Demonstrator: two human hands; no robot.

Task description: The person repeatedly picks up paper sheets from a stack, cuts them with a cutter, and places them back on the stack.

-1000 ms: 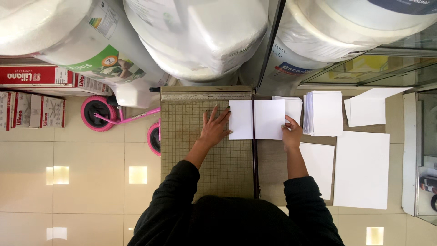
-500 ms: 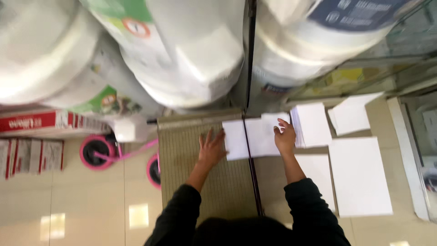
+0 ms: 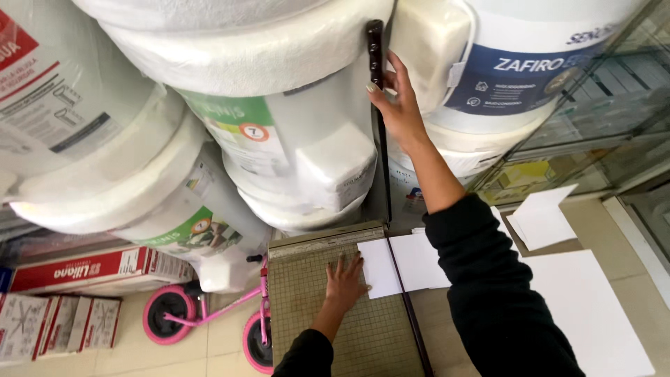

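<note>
A white sheet of paper lies across the cutting edge of a gridded paper cutter board. My left hand presses flat on the board, its fingertips touching the sheet's left edge. My right hand is raised high and grips the dark handle of the cutter's blade arm, which stands lifted nearly upright above the board. Both my sleeves are black.
Large wrapped white rolls are stacked behind the cutter. More white sheets lie to the right, beside a glass cabinet. On the tiled floor at the left are a pink wheeled toy and cardboard boxes.
My right hand left the paper and went up to the blade handle, which is now raised. My left hand stays pressed on the board. The camera tilted upward.
</note>
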